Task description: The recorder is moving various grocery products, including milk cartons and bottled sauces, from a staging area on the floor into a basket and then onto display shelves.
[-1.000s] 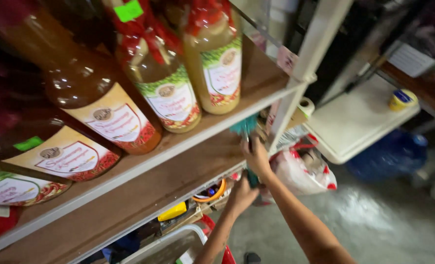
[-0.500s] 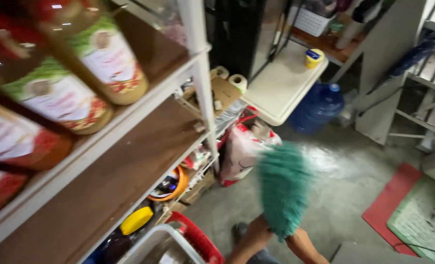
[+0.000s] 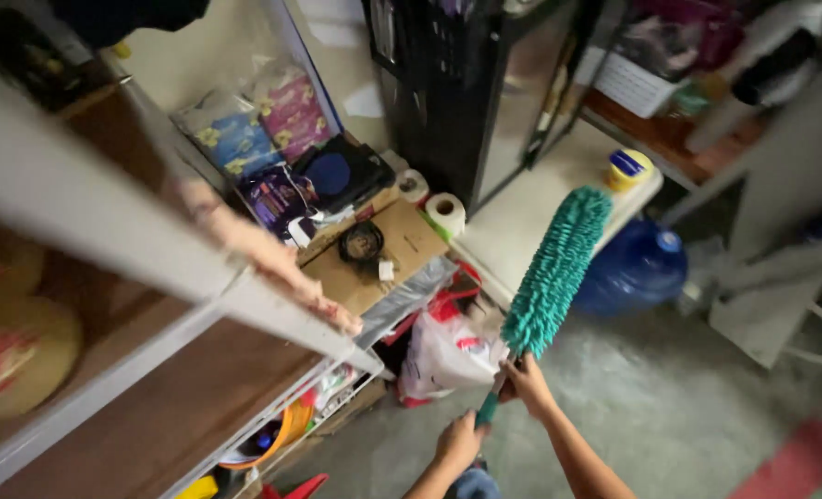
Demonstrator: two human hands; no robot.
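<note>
Both my left hand [image 3: 457, 442] and right hand [image 3: 525, 383] grip the green duster [image 3: 553, 271] tight, and I think I must aim it at the shelf [image 3: 272, 319] next.

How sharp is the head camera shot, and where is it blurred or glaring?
Head view: the shelf rail up close is smeared and pale; the teal duster and both hands, left and right, are fairly sharp; the black cabinet shows soft glare; the edges bend.
</note>
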